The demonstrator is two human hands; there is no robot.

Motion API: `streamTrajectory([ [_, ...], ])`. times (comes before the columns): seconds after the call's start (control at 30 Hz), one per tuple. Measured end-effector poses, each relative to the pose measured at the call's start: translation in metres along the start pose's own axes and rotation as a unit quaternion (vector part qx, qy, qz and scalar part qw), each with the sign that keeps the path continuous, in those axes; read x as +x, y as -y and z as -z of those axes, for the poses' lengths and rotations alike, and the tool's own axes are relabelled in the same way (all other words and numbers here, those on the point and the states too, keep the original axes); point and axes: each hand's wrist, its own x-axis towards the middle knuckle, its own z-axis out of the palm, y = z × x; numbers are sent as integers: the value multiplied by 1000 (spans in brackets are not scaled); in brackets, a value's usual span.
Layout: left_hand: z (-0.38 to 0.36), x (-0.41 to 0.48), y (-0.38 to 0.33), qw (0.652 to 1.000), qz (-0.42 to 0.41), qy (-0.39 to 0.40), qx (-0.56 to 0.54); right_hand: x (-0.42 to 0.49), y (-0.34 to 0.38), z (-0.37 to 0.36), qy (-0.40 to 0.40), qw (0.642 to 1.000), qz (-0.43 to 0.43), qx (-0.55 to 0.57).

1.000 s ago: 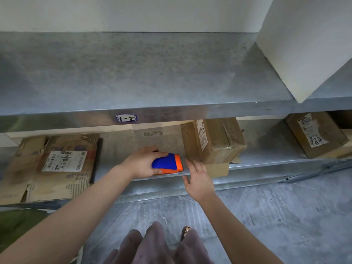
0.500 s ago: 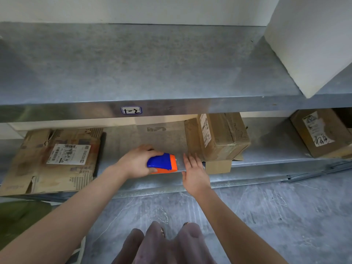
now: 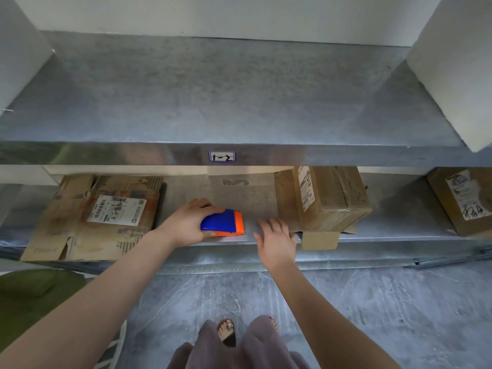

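Left grip [image 3: 186,226] curled round a smooth, wedge-shaped blue-and-orange plastic tool [image 3: 223,224], set at the front of the mottled galvanised lower shelf [image 3: 399,217]. Right grip [image 3: 277,238] palm down, fingers straight, holding nothing. Behind it: creased, taped cardboard box [image 3: 327,201].

Two hands: left hand [image 3: 186,225], right hand [image 3: 277,241]. One tool [image 3: 223,222], blue and orange. Three boxes — flat box [image 3: 66,235], middle box [image 3: 338,201], right box [image 3: 474,227] — and three labels [image 3: 117,210] [image 3: 306,189] [image 3: 464,194], one apiece. One cardboard flap [image 3: 319,241] under the middle box. One cardboard sheet [image 3: 239,198] between flat box and middle box. Two steel shelves: upper shelf [image 3: 239,97], lower shelf [image 3: 399,214]. One tag [image 3: 222,156], marked 1-2, on the upper shelf's front edge. Two white blocks on the upper shelf: left block [image 3: 18,57], right block [image 3: 458,75]. Two feet [image 3: 226,332] [image 3: 272,322], toes showing. One green bundle [image 3: 34,291] at lower left. One metal rail [image 3: 452,259] on the floor at far right.
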Motion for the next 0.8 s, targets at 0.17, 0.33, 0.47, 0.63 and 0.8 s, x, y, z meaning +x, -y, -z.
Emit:
streamTrajectory([
  [0.17, -3, -6, 1, 999, -32, -31, 17, 1, 14, 0, 7, 1000, -23, -10],
  [0.33, -5, -6, 0, 998, -55, -32, 31, -1, 5, -1, -18, 1000, -20, 15],
  [0.47, -5, -9, 2, 998, -49, -38, 25, 10, 7, -3, -45, 997, 43, 37],
  [0.63, -7, -10, 3, 997, -49, -56, 16, 21, 21, -9, -49, 991, 3, 124],
  [0.8, -8, -11, 8, 995, -71, -66, -2, 28, 24, -9, -38, 991, -4, 126],
])
